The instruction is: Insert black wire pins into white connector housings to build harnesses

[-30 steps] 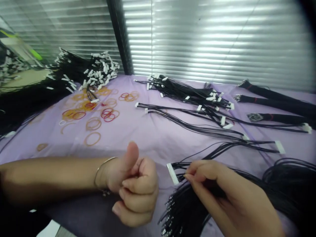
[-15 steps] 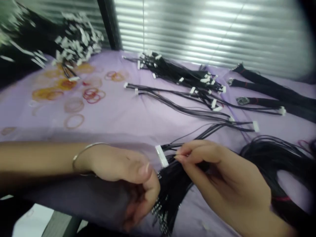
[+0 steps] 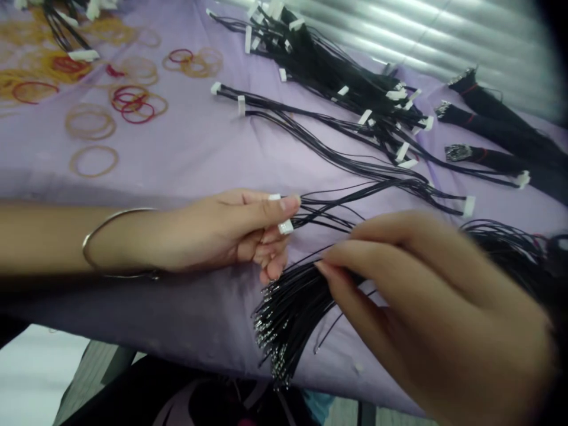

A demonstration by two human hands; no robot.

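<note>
Currently, the left hand (image 3: 213, 228), with a thin silver-coloured metal bangle (image 3: 85, 241) at its wrist, grips a white plastic connector (image 3: 286, 226) between thumb and fingers, the thumb covering its middle. Thin black insulated wires (image 3: 328, 206) run from this connector to the far side of the right hand (image 3: 426, 296). The right hand's thumb and forefinger tips come together over a thick sheaf of loose black wires (image 3: 295, 307) with shiny metal ends; whether they pinch a wire, I cannot tell. Those metal ends lie just below the left fingertips, on the wearer's side. Beyond both hands, on a purple sheet (image 3: 177, 136), rests a pile of black wire harnesses (image 3: 332, 65) with white connectors. Past the left forearm are yellow, tan and red rubber bands (image 3: 71, 64); past the right hand, black bundles (image 3: 497, 160) tied in red.
</note>
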